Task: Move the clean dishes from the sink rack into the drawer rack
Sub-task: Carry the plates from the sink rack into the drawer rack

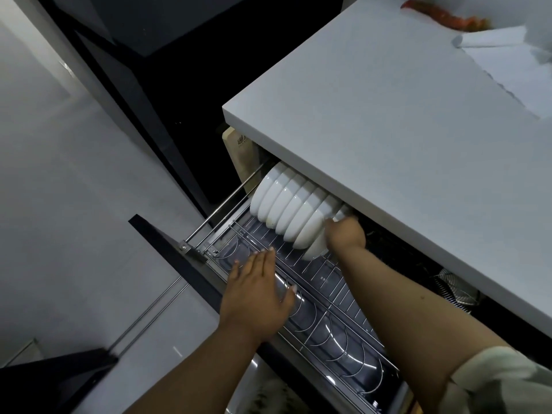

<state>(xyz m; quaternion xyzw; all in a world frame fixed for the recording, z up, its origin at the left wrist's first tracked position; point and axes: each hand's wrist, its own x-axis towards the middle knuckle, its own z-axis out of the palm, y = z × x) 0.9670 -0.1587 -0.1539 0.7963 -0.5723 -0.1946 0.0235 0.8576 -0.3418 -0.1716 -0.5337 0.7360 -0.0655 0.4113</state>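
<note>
The wire drawer rack (325, 309) is pulled out from under the grey countertop. Several white bowls (286, 204) stand on edge in a row at its far end, partly under the counter. My right hand (345, 233) reaches in at the near end of that row, fingers curled round the last white bowl (315, 249). My left hand (257, 297) lies flat with straight fingers over the rack's front rail, holding nothing. The sink rack is out of view.
The grey countertop (388, 121) overhangs the drawer on the right, with white paper (513, 55) and something red (442, 13) at its far corner. The dark drawer front (179, 258) juts out at left. A wooden board (242, 150) stands behind the bowls.
</note>
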